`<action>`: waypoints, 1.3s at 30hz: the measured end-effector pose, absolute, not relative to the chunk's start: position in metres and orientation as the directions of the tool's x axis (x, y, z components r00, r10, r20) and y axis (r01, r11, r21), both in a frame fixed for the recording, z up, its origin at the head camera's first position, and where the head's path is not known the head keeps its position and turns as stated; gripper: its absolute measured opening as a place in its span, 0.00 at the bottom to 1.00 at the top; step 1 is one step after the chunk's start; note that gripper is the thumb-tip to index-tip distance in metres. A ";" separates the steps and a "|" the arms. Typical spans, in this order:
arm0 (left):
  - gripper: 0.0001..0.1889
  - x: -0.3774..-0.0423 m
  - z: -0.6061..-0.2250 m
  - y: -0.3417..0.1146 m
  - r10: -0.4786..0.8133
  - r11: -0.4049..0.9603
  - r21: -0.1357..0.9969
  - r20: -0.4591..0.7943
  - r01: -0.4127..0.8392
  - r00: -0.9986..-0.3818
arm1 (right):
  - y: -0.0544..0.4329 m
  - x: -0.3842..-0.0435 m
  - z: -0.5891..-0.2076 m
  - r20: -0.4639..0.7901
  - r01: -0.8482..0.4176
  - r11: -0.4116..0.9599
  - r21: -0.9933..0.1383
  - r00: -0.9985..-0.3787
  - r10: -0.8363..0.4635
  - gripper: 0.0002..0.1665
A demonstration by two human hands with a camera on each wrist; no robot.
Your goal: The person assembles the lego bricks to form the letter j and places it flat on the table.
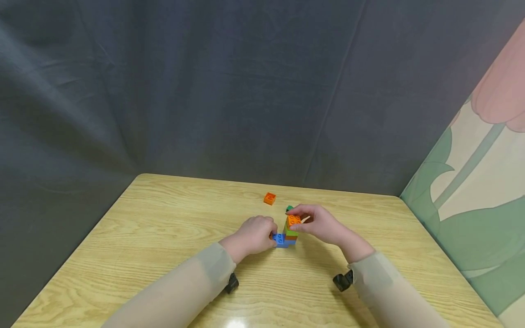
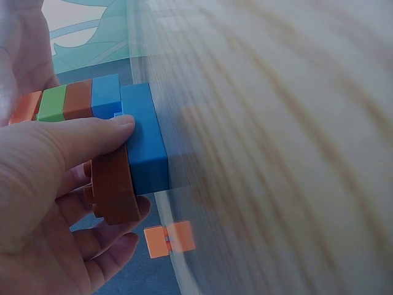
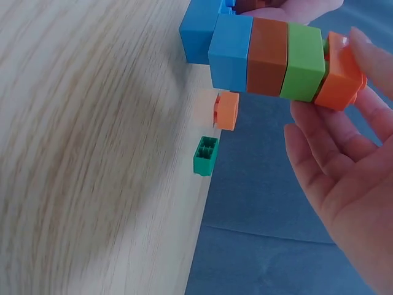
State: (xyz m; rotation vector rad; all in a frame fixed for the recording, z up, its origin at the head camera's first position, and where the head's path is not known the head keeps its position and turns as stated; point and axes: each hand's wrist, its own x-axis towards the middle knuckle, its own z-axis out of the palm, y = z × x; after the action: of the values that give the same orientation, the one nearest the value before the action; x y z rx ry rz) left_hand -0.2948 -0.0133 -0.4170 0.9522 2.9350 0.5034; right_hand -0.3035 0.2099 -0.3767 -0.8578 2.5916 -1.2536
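Near the middle of the table stands a small brick tower. A long blue brick (image 1: 280, 239) forms its base, with a shorter blue brick (image 3: 230, 52), a brown brick (image 3: 267, 55) and a lime green brick (image 3: 303, 61) stacked at one end. My right hand (image 1: 321, 225) pinches an orange brick (image 3: 339, 70) at the top, slightly tilted, a green stud showing under it. My left hand (image 1: 256, 233) grips another brown brick (image 2: 115, 190) over the base's other end, the thumb lying along the blue base and the fingers behind the brown brick.
Behind the tower, a loose orange brick (image 1: 269, 198) lies toward the table's far edge. A dark green brick (image 3: 206, 157) lies near it, partly covered by my right hand in the head view. A dark curtain (image 1: 246, 91) hangs behind the wooden table (image 1: 164, 218).
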 end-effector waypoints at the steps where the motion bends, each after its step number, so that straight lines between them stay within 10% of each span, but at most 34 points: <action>1: 0.06 -0.295 -0.417 -0.013 0.574 0.763 0.305 0.084 0.569 -0.814 | 0.210 -0.303 -0.377 0.124 -0.439 0.494 -0.750 -0.828 -0.547 0.20; 39: 0.06 -0.295 -0.418 -0.013 0.569 0.763 0.317 0.084 0.563 -0.818 | 0.207 -0.298 -0.376 0.131 -0.445 0.538 -0.716 -0.843 -0.522 0.20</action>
State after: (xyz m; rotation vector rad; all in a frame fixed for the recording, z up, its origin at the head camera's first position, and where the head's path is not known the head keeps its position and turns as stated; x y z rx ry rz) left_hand -0.2954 -0.0131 -0.4181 0.9416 2.9335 0.5183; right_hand -0.2976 0.2066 -0.3760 -0.8415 2.6675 -1.1982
